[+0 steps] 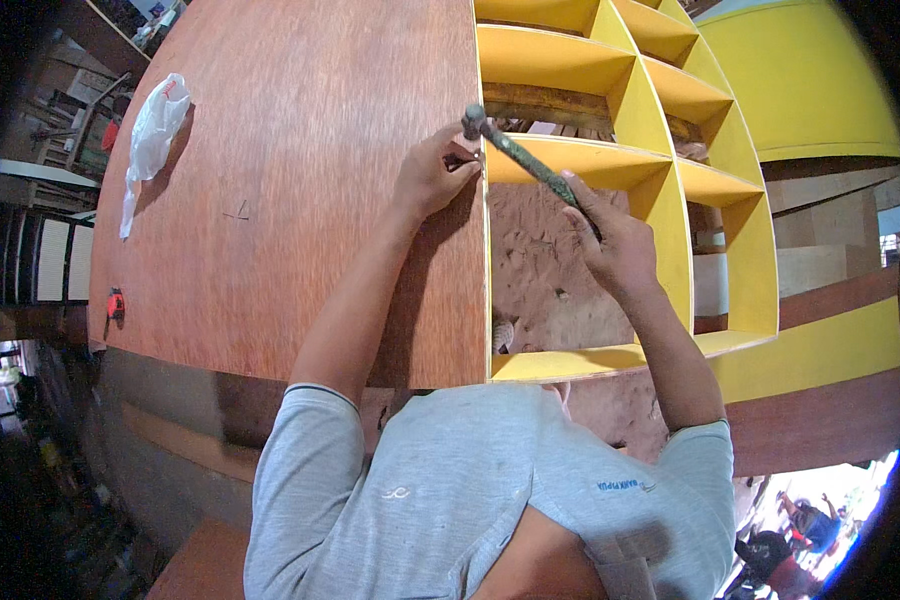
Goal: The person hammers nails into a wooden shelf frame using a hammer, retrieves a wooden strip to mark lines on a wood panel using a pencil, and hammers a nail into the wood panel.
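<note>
My right hand grips the dark, worn handle of a hammer. The hammer's head is raised just above the fingers of my left hand. That hand rests at the right edge of a reddish-brown plywood panel, thumb and fingertips pinched together. A tiny bright spot shows at the fingertips, too small to name. Along this edge the panel meets a yellow wooden frame divided into several open compartments. My right forearm passes over the frame's near compartments.
A white plastic bag lies at the panel's far left, and a red-and-black tape measure sits near its left edge. Beyond the frame stands a yellow-painted piece. Sandy ground shows through the compartments. Other people appear far off, lower right.
</note>
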Available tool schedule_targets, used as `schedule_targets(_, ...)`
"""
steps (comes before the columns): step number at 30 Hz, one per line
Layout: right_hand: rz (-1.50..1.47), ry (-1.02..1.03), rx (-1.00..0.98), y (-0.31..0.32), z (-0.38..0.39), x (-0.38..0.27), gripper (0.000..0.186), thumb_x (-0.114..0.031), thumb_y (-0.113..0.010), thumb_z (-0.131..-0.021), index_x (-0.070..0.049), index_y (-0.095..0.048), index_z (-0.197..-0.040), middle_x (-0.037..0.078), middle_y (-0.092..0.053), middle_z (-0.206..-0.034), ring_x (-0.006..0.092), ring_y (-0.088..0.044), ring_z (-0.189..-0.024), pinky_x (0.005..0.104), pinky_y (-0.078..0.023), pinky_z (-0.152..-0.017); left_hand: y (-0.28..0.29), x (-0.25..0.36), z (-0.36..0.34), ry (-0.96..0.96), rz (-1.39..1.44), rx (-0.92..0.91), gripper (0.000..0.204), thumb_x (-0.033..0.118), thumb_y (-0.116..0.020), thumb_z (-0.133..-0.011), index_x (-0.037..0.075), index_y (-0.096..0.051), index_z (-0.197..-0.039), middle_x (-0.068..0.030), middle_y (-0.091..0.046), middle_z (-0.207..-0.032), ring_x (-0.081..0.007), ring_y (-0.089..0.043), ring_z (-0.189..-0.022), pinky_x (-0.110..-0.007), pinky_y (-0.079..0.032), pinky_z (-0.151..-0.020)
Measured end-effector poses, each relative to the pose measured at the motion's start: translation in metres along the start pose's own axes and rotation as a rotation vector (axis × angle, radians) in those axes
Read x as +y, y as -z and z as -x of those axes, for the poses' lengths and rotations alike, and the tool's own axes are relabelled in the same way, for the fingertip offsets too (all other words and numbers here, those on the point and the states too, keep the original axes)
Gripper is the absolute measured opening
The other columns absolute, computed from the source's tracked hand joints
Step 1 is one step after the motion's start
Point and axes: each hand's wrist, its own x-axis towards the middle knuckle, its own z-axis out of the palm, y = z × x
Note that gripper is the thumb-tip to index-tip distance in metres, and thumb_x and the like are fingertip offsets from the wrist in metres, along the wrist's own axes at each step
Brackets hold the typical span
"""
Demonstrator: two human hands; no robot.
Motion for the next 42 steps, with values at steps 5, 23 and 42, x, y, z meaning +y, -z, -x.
schedule_targets(5, 0.016, -0.014, -0.034, -0.001, -0.003, -0.003, 0.050, -0.033, -0.072, -0.103, -0.037, -0.061, -0.151, 0.016, -0.076, -0.098, 0.0346, -0.075, -0.081, 0.0443, -0.058, -0.070, -0.009, -0.025, -0.003, -0.045, 0.200, 0.100, 0.056, -0.008, -0.066, -0.092, 0.003, -0.055, -0.146, -0.0142, -0.075, -0.122, -0.0231, -0.073, -0.118, -0.036, -0.059, -0.099)
schedule_targets(23, -0.295, -0.163, 0.089, -0.020, 0.016, -0.001, 0.052, -0.042, -0.067, -0.105, -0.040, -0.054, -0.156, 0.019, -0.074, -0.087, 0.0391, -0.074, -0.078, 0.0485, -0.058, -0.071, -0.002, -0.017, -0.002, -0.123, 0.027, 0.089, 0.062, -0.008, -0.063, -0.091, 0.003, -0.051, -0.151, -0.0194, -0.071, -0.134, -0.0330, -0.068, -0.128, -0.041, -0.053, -0.111)
schedule_targets(42, -0.339, -0.164, 0.176, -0.040, 0.026, -0.006, 0.054, -0.045, -0.063, -0.105, -0.041, -0.051, -0.158, 0.019, -0.073, -0.086, 0.0403, -0.074, -0.078, 0.0512, -0.058, -0.068, -0.005, -0.021, -0.008, -0.185, 0.012, 0.142, 0.060, -0.009, -0.059, -0.089, 0.003, -0.055, -0.147, -0.0186, -0.072, -0.129, -0.0323, -0.069, -0.121, -0.040, -0.057, -0.102)
